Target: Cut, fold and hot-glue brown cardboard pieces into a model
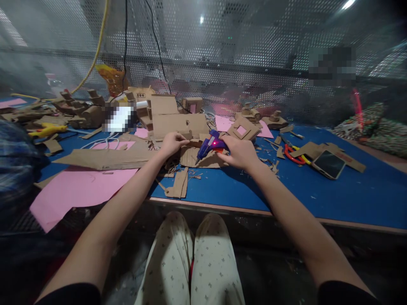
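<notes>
A purple glue gun (208, 146) with a lit red light is gripped in my right hand (240, 151). Its nozzle points down and left, over a flat piece of corrugated cardboard (190, 157). My left hand (171, 145) is closed, fingertips pinched at the edge of a small cardboard piece (187, 135) just left of the gun; the fingers partly hide it. Behind both hands stands a larger folded cardboard construction (165, 123). Right of the gun leans a cardboard panel with a square window (242, 129).
Pink paper (85, 186) overhangs the blue table's (318, 199) front edge. On the right lie red-and-yellow-handled pliers (295, 154) and a phone (329, 164). Cardboard scraps (178, 184) litter the front. A yellow glue gun (47, 129) lies left, near a person's plaid sleeve (15, 156).
</notes>
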A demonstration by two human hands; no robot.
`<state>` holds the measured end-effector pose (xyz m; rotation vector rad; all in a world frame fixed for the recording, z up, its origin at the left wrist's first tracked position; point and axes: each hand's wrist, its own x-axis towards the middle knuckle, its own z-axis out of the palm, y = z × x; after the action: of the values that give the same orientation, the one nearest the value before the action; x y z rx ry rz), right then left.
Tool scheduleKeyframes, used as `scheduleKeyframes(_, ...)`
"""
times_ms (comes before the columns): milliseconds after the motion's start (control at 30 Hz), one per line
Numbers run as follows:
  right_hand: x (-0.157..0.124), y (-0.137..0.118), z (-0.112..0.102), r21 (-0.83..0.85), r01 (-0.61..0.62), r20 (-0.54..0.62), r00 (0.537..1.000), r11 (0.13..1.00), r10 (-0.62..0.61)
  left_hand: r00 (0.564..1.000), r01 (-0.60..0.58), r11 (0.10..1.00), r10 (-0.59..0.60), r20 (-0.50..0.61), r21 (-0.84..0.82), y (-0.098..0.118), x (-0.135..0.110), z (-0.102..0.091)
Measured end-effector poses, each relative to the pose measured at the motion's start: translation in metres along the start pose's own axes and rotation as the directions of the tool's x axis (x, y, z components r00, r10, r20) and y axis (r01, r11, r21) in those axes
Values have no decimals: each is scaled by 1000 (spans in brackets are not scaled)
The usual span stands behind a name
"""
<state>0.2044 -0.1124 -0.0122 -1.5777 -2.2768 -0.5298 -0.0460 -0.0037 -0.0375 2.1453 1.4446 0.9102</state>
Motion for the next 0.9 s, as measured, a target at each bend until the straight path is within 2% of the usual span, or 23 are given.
scheduleKeyframes(333,1,-5,-2,-26,-4,66,998,1000,6,999,34,999,-34,5,-21,3,0,-1)
scheduleKeyframes(900,0,-9,-3,-34,0,89,996,999,3,1000,-9,1000,9,1,-18,-6,4,3)
